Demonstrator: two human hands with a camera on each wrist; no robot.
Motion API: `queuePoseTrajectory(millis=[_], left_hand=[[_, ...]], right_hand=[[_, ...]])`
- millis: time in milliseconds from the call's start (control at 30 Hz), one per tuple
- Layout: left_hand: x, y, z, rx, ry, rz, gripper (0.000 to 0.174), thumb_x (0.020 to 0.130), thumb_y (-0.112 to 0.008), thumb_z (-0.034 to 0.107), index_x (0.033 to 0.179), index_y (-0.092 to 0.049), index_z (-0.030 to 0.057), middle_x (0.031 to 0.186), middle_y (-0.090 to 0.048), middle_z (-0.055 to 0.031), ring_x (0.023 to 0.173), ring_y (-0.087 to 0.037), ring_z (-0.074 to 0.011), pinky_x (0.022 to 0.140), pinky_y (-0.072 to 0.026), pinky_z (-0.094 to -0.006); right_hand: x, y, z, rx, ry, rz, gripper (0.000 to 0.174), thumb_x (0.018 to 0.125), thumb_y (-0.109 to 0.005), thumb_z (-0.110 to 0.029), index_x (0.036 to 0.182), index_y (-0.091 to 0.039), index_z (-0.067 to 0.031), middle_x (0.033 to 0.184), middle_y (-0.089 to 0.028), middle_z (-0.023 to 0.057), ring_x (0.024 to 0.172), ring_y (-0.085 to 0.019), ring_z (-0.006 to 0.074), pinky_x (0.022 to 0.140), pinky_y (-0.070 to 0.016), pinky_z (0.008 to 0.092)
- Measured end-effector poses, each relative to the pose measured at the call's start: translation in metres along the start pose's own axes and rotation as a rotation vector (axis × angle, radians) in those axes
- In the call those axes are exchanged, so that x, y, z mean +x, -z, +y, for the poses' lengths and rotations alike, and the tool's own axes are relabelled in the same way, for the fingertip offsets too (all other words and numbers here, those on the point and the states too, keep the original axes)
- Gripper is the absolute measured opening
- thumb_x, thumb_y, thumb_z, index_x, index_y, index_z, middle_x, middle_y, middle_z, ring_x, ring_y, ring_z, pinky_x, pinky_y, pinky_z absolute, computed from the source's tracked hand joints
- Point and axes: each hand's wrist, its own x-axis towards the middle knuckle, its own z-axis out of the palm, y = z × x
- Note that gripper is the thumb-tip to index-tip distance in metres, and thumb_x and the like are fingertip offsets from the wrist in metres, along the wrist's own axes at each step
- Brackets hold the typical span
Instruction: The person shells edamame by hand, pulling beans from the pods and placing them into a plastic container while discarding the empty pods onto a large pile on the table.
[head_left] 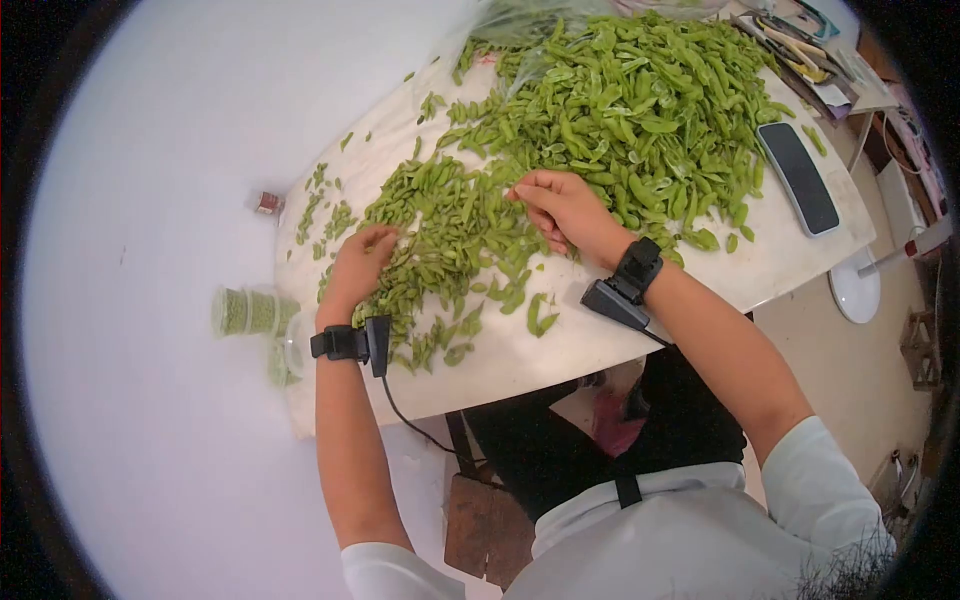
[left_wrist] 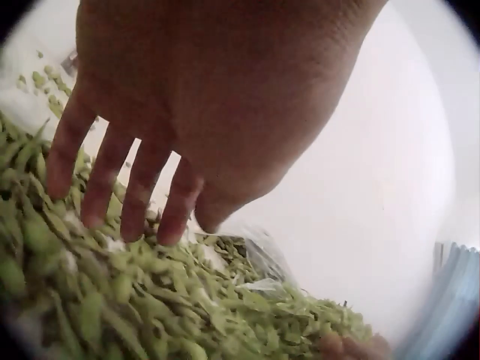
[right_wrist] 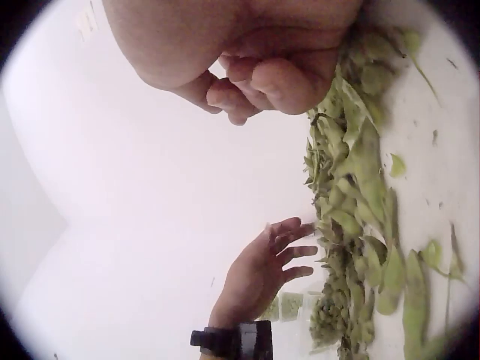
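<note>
A spread of small green soybean pods [head_left: 430, 225] covers the middle of the pale table. My left hand [head_left: 358, 265] hovers at its left edge, palm down, with fingers spread and nearly straight in the left wrist view; it holds nothing. Above the spread's right side is my right hand [head_left: 568, 212], its fingers [right_wrist: 281, 84] bent inward toward the palm. No pod shows between them in the right wrist view, where the left hand [right_wrist: 255, 274] appears farther back over the pods. Beyond the right hand rises a taller heap of brighter green pods [head_left: 640, 120].
A phone [head_left: 798, 178] lies at the table's right. Clear plastic tubs of green beans [head_left: 250, 311] stand at the left edge, near a small reddish container [head_left: 267, 203]. A clear plastic bag [head_left: 520, 45] lies at the back. Stray pods [head_left: 541, 316] sit near the front.
</note>
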Motion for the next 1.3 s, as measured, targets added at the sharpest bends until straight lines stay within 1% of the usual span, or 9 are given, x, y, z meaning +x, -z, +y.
queuePoseTrajectory(millis=[100, 200, 300, 400, 600, 700, 1000, 1200, 1300], left_hand=[[0.001, 0.000, -0.030, 0.285, -0.131, -0.040, 0.022, 0.086, -0.058, 0.015, 0.105, -0.063, 0.0043, 0.095, -0.065, -0.0050, 0.081, -0.060, -0.0136, 0.071, -0.0475, -0.0284], [-0.016, -0.013, -0.023, 0.300, -0.204, -0.029, 0.027, 0.082, -0.055, 0.006, 0.107, -0.061, 0.0010, 0.088, -0.065, -0.0082, 0.073, -0.058, -0.0163, 0.073, -0.0452, -0.0278], [-0.024, -0.010, 0.000, 0.148, 0.003, -0.209, 0.026, 0.081, -0.055, 0.004, 0.107, -0.061, 0.0015, 0.087, -0.065, -0.0092, 0.073, -0.057, -0.0175, 0.073, -0.0452, -0.0285], [-0.011, -0.012, -0.014, 0.219, -0.067, 0.005, 0.026, 0.080, -0.058, 0.004, 0.106, -0.062, 0.0029, 0.086, -0.065, -0.0095, 0.070, -0.056, -0.0173, 0.070, -0.0454, -0.0293], [-0.016, -0.029, -0.002, 0.102, -0.338, -0.027, 0.031, 0.075, -0.063, 0.002, 0.106, -0.062, 0.0068, 0.085, -0.063, -0.0095, 0.067, -0.053, -0.0170, 0.065, -0.0443, -0.0302], [-0.018, -0.035, 0.007, 0.220, -0.193, -0.178, 0.031, 0.074, -0.066, 0.002, 0.104, -0.061, 0.0047, 0.088, -0.062, -0.0078, 0.077, -0.054, -0.0170, 0.076, -0.0451, -0.0270], [-0.032, -0.012, -0.002, 0.472, -0.247, 0.126, 0.028, 0.069, -0.068, 0.009, 0.097, -0.064, 0.0087, 0.091, -0.065, -0.0101, 0.084, -0.062, -0.0273, 0.070, -0.0473, -0.0342], [-0.053, -0.009, -0.009, 0.666, -0.351, -0.016, 0.025, 0.066, -0.070, 0.008, 0.091, -0.066, 0.0087, 0.091, -0.066, -0.0091, 0.076, -0.061, -0.0282, 0.075, -0.0478, -0.0369], [-0.051, -0.013, -0.011, 0.637, -0.266, -0.047, 0.022, 0.066, -0.070, 0.007, 0.088, -0.067, 0.0089, 0.092, -0.066, -0.0084, 0.075, -0.061, -0.0267, 0.075, -0.0473, -0.0370]], right_hand=[[0.000, 0.000, -0.002, 0.002, -0.005, -0.001, 0.021, 0.095, -0.045, -0.022, 0.098, -0.055, -0.0031, 0.052, -0.039, -0.0039, 0.036, -0.035, 0.0059, 0.034, -0.0313, 0.0217], [0.000, 0.000, -0.001, -0.011, 0.007, -0.007, 0.021, 0.095, -0.046, -0.022, 0.097, -0.055, -0.0032, 0.052, -0.039, -0.0039, 0.035, -0.035, 0.0060, 0.034, -0.0313, 0.0216], [-0.001, 0.000, -0.001, -0.004, 0.011, -0.008, 0.021, 0.095, -0.046, -0.022, 0.097, -0.055, -0.0033, 0.051, -0.040, -0.0038, 0.035, -0.035, 0.0060, 0.034, -0.0312, 0.0216], [0.000, -0.001, 0.000, 0.005, 0.002, -0.014, 0.021, 0.095, -0.047, -0.022, 0.097, -0.055, -0.0033, 0.051, -0.039, -0.0038, 0.035, -0.035, 0.0061, 0.034, -0.0312, 0.0216], [0.000, -0.001, -0.001, -0.023, 0.001, 0.002, 0.021, 0.095, -0.047, -0.022, 0.098, -0.055, -0.0032, 0.052, -0.039, -0.0039, 0.036, -0.036, 0.0058, 0.034, -0.0314, 0.0218], [-0.002, -0.002, -0.001, -0.035, -0.003, 0.003, 0.021, 0.095, -0.047, -0.022, 0.098, -0.055, -0.0032, 0.052, -0.039, -0.0040, 0.036, -0.036, 0.0056, 0.035, -0.0316, 0.0217], [-0.001, 0.000, 0.000, -0.028, -0.008, -0.009, 0.021, 0.094, -0.048, -0.022, 0.098, -0.055, -0.0030, 0.053, -0.040, -0.0044, 0.037, -0.036, 0.0051, 0.036, -0.0318, 0.0211], [-0.002, -0.004, -0.002, -0.037, -0.012, -0.003, 0.020, 0.094, -0.048, -0.022, 0.097, -0.055, -0.0031, 0.053, -0.040, -0.0044, 0.038, -0.036, 0.0050, 0.036, -0.0316, 0.0212], [-0.002, -0.003, -0.003, -0.041, -0.005, -0.011, 0.020, 0.094, -0.047, -0.022, 0.097, -0.054, -0.0030, 0.053, -0.040, -0.0044, 0.037, -0.036, 0.0051, 0.035, -0.0315, 0.0212]])
